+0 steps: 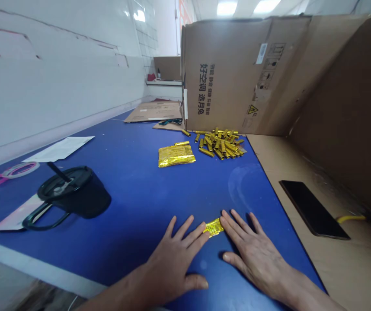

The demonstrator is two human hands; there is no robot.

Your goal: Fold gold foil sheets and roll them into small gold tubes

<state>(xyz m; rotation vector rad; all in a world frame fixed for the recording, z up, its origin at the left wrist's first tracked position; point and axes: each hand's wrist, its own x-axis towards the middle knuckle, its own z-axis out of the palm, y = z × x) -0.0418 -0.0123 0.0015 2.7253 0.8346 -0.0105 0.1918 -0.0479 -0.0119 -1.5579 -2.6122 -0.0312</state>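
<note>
Both my hands lie flat on the blue table (140, 190) near its front edge. My left hand (175, 259) has its fingers spread, and its fingertips touch a small piece of gold foil (214, 226). My right hand (253, 248) is also spread flat, its fingertips touching the same foil from the right. Further back lies a stack of flat gold foil sheets (176, 154). To the right of the stack is a heap of rolled gold foil pieces (221, 143).
A black lidded mug (75, 196) with a straw stands at the left beside a tape roll (20, 169) and white paper (59, 148). A big cardboard box (237, 73) rises behind the heap. A dark phone (313, 208) lies on cardboard at the right.
</note>
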